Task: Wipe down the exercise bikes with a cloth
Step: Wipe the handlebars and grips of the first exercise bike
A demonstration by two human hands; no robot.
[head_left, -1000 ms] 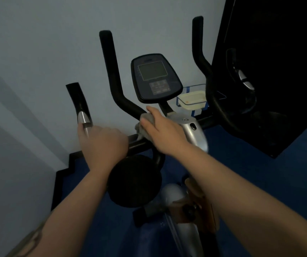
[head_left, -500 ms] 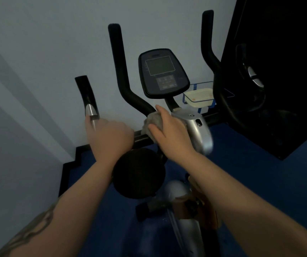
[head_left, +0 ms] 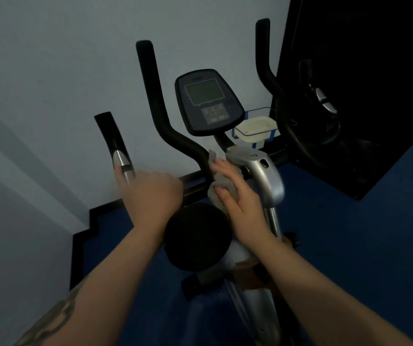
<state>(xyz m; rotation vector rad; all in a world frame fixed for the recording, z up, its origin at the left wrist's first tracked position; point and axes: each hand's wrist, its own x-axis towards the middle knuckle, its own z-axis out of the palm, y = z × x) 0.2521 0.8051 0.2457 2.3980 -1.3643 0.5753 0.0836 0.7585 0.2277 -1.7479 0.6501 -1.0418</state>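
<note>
Grey cloth [head_left: 221, 187] is bunched vs the black handlebar [head_left: 175, 138], just left of the silver stem cover [head_left: 265, 176]. Soft, light, likely conforms if pressed w/ a flat palm. Right hand [head_left: 240, 196] wraps it; left hand [head_left: 154, 191] grips the side bar. Bike looks stiff, heavy.

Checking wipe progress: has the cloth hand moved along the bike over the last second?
Barely: the right hand keeps the cloth pressed at the base of the handlebar, beside the silver stem cover; only the fingers have shifted.

White tray [head_left: 255, 128] in blue wire holder [head_left: 240, 136]; blue floor [head_left: 350, 245].
</note>
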